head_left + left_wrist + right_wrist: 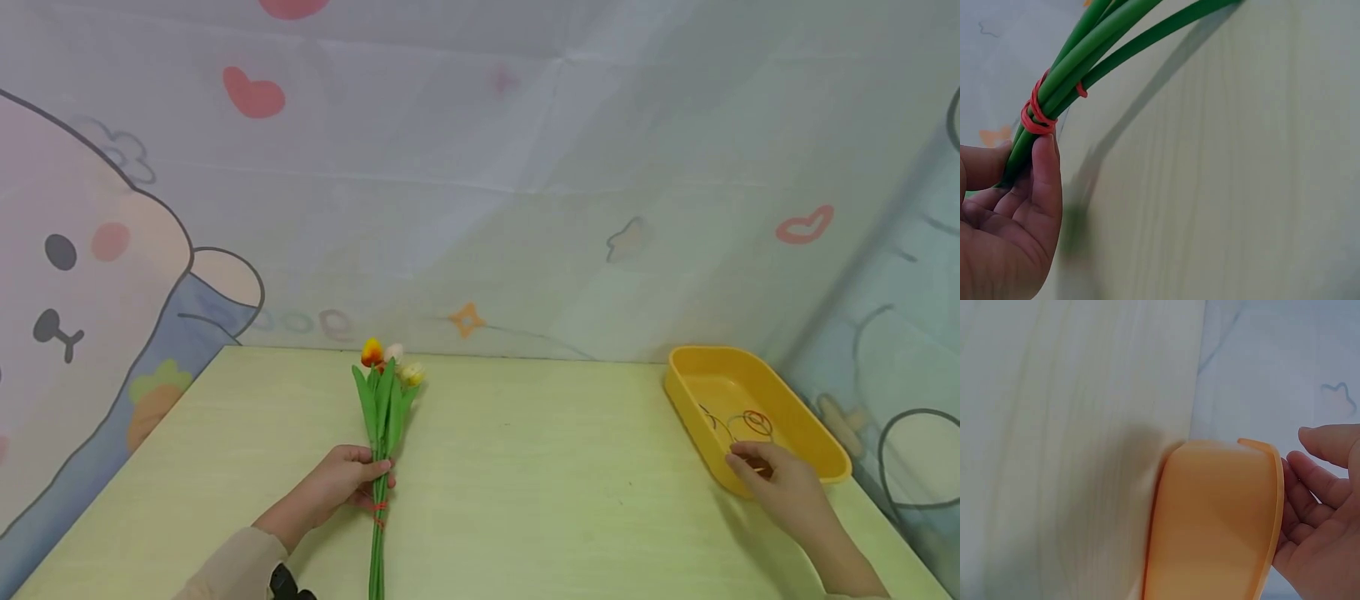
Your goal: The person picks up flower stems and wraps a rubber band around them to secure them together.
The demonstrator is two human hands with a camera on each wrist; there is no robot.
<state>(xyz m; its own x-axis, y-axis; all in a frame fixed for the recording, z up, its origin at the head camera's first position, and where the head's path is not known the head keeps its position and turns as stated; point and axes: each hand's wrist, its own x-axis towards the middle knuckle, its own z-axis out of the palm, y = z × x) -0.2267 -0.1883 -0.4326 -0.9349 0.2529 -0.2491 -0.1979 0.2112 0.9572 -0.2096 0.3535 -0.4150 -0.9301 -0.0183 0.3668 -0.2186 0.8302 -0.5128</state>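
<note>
In the head view my left hand (345,483) grips a bunch of tulips (386,408) by its green stems, thumb across the front. The flower heads, orange-yellow, pale pink and pale yellow, point away from me. Red rubber bands (1035,115) circle the stems close to my fingers in the left wrist view. On the right, my right hand (787,492) hovers over the near end of a yellow tray (686,408), fingers loosely bent and thumb apart from them. Several thin bands (757,422) lie inside the tray, one thin loop reaching toward my fingertips.
The pale wooden table (540,467) runs back to a printed cloth backdrop (525,208). Another cloth (900,350) hangs along the right side, close to the tray. The tray's raised wall (1216,512) stands beside my right fingers.
</note>
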